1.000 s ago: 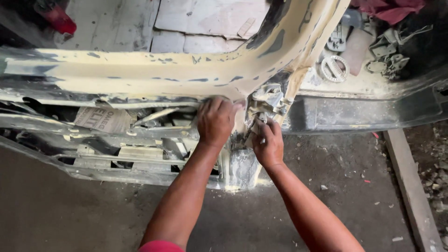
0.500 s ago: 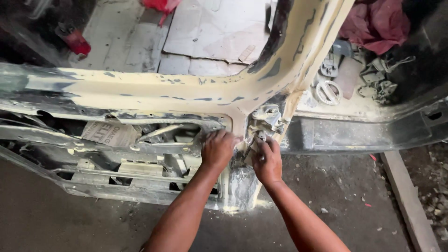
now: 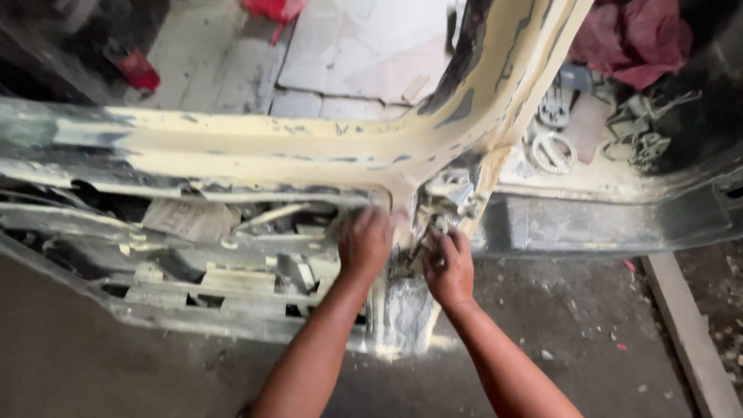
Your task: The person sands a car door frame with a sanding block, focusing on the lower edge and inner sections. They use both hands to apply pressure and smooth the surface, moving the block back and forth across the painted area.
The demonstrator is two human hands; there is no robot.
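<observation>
Presently our left hand [image 3: 365, 244] presses curled against the putty-coated door pillar [image 3: 402, 310]; our right hand [image 3: 449, 267], just beside, pinches something small, unclear.

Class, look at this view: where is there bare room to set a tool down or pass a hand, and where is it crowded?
Free: the grey floor below the door shell, left of the left hand; also the floor strip between the right hand and the wooden plank. Crowded: the door's inner cavity, and the ledge with round metal parts beside red cloth.
</observation>
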